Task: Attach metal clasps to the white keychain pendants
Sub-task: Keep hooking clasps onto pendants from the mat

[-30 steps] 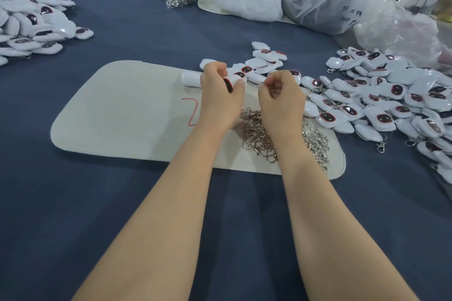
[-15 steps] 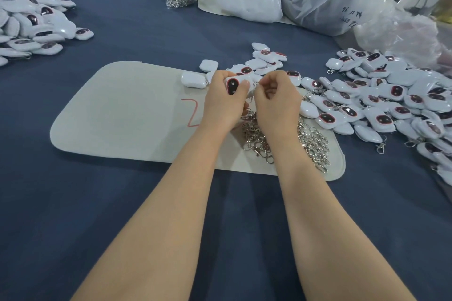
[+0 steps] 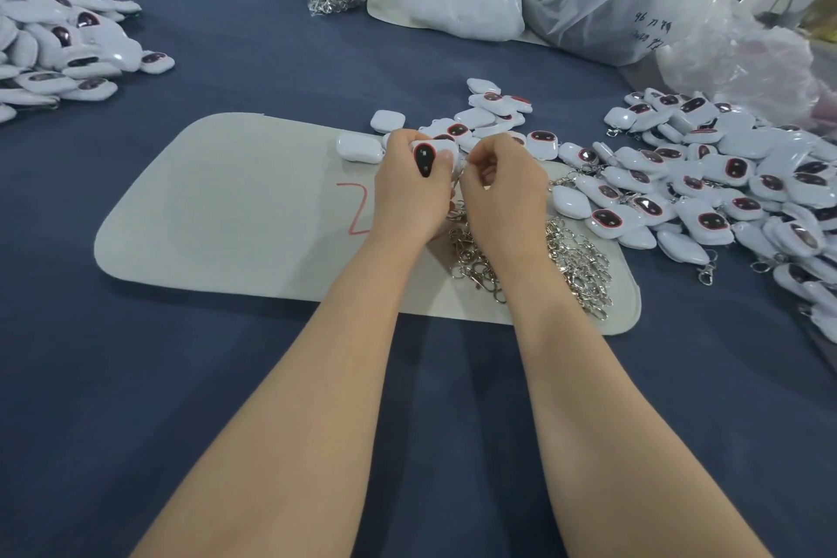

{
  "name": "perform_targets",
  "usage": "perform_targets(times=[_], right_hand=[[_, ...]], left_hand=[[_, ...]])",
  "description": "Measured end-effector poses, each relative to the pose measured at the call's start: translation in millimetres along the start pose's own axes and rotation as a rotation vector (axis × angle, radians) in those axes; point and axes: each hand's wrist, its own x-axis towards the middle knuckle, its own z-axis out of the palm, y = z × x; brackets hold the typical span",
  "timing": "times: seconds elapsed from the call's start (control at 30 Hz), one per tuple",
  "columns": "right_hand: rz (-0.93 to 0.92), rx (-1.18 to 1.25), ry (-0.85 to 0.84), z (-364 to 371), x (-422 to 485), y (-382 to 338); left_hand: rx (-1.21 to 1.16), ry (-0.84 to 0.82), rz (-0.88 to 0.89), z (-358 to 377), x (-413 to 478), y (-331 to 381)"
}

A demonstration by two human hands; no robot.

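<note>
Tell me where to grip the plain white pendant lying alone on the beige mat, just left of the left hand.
Pinch the glossy white rounded pendant across its two long edges, fingers coming straight down. It lies flat on the beige mat, long axis left to right, bare mat along its near edge; the left hand crowds its right end.

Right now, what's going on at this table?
A person is fitting clasps to keychain pendants. The left hand grips one white pendant, dark face up, above the pale mat. The right hand pinches what looks like a clasp at its edge, mostly hidden by fingers. Loose clasps lie heaped on the mat by the wrists. A pendant pile, some showing clasps, lies to the right.
</note>
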Motion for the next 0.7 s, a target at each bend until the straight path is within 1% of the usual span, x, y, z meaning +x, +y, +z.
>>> perform_targets(times=[0.17,0.23,0.27,0.3,0.4,0.43,0.5,0.53,0.63,0.7], right_hand=[[-0.004,-0.040,-0.020,1.1,-0.4,0.5],[0.004,-0.030,-0.018,1.0,-1.3,0.0],[0.011,-0.002,-0.005,0.6,-1.7,-1.1],[0.021,0.047,0.008,0.0,-2.1,-2.5],[0.080,0.222,-0.002,-2.1,-2.6,-6.1],[0.098,0.264,-0.026,-2.0,-2.4,-6.5],[0.118,0.294,-0.064,-0.9,-1.8,-7.0],[0.121,0.297,-0.057,-0.5,-1.3,-7.4],[0.127,0.327,0.021,-0.1,-0.8,-7.9],[0.119,0.324,0.052,-0.1,-1.6,-8.0]], left_hand=[[0.116,0.008,0.181,-0.8,-1.9,-1.6],[0.123,-0.004,0.206,0.0,-3.2,-0.5],[0.094,-0.010,0.185,0.4,-2.8,0.9],[0.015,-0.016,0.131,0.6,-2.0,2.2],[-0.444,-0.045,-0.187,-2.3,-0.5,8.5],[-0.537,-0.046,-0.251,-3.6,0.8,8.8],[-0.620,-0.049,-0.318,-5.5,2.8,7.3],[-0.645,-0.050,-0.339,-6.4,3.3,6.8],[-0.697,-0.059,-0.394,-7.2,3.9,5.5],[-0.709,-0.077,-0.396,-7.6,4.1,4.1]])
